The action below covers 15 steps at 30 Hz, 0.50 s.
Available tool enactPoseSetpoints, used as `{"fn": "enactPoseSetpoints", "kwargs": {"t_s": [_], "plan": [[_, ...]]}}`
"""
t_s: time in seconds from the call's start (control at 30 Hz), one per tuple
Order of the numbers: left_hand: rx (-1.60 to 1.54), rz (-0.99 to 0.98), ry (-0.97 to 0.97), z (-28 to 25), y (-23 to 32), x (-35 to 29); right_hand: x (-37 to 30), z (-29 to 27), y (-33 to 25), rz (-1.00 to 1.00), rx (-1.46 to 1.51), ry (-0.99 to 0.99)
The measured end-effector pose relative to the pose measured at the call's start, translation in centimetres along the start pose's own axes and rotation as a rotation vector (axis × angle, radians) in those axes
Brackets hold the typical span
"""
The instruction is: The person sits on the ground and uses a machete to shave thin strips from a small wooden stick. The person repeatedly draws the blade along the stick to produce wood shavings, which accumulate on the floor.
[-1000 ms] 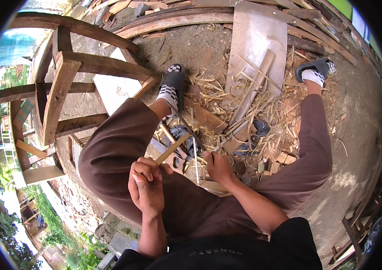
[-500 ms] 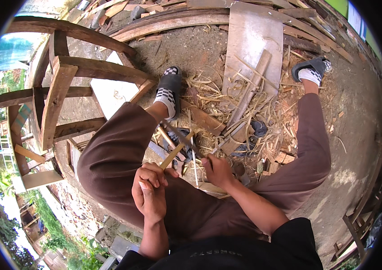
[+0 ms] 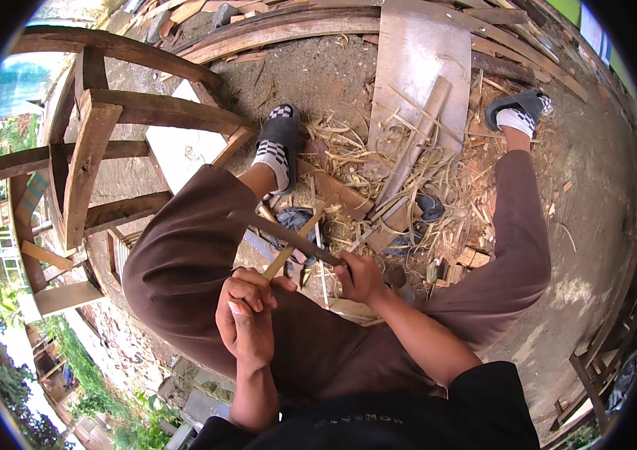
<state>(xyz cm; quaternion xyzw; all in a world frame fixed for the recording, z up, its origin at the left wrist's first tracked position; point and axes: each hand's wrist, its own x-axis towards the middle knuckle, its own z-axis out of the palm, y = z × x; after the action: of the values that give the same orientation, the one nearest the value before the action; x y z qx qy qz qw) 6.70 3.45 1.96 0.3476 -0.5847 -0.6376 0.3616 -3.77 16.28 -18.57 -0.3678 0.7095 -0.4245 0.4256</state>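
My left hand (image 3: 247, 319) is closed around the lower end of a thin yellowish wooden strip (image 3: 286, 255), which slants up and to the right. My right hand (image 3: 360, 279) grips a long dark knife (image 3: 292, 238) by a handle mostly hidden under the fingers. The blade points left, crossing the strip above my left hand, and its tip lies over my left thigh in view. Whether the edge bites into the strip I cannot tell.
Curled shavings (image 3: 341, 139) and offcuts cover the ground between my feet. A pale flat board (image 3: 416, 60) lies ahead with a wooden stick (image 3: 423, 135) on it. A wooden frame (image 3: 153, 111) stands at the left. A saw blade (image 3: 258, 244) shows beside my left leg.
The knife has swung flatter, its tip moving left over my thigh. Both hands stay nearly in place, and the strip keeps about the same slant.
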Motion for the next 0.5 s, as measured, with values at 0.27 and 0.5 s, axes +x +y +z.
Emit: {"fn": "enactPoseSetpoints", "kwargs": {"t_s": [0.27,0.5], "plan": [[-0.024,0.004,-0.003,-0.1,0.2,0.5,1.3,-0.3,1.1,0.176,-0.088,-0.015],[-0.05,-0.018,-0.018,0.0,0.2,0.4,2.0,1.5,5.7,0.596,-0.137,0.007]]}}
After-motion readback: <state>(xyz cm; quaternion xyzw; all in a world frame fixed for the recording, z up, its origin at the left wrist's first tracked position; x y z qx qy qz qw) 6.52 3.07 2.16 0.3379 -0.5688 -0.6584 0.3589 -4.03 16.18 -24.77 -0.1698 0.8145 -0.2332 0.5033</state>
